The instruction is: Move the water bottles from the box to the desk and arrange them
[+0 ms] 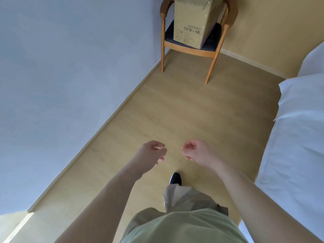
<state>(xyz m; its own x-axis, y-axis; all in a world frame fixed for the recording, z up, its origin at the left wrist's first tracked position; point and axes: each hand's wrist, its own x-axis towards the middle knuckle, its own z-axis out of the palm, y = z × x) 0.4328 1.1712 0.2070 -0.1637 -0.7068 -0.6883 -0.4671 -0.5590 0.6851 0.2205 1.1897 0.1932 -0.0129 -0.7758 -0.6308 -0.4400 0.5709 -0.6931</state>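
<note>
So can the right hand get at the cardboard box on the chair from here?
Probably not yet. The right hand hangs empty well short of the cardboard box on the chair. Bare floor lies between, so nothing blocks walking closer.

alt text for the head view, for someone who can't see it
A cardboard box stands on a wooden chair in the corner. Both of the person's empty, loosely curled hands, left hand and right hand, are out over the floor, with a white bed at right.

You see a brown cardboard box (pixel 190 27), matt and a bit rough, on a smooth wooden chair (pixel 213 62) with a dark cloth seat. The floor (pixel 175 109) looks like smooth matt wood. The bed (pixel 298 128) has soft white cloth.
</note>
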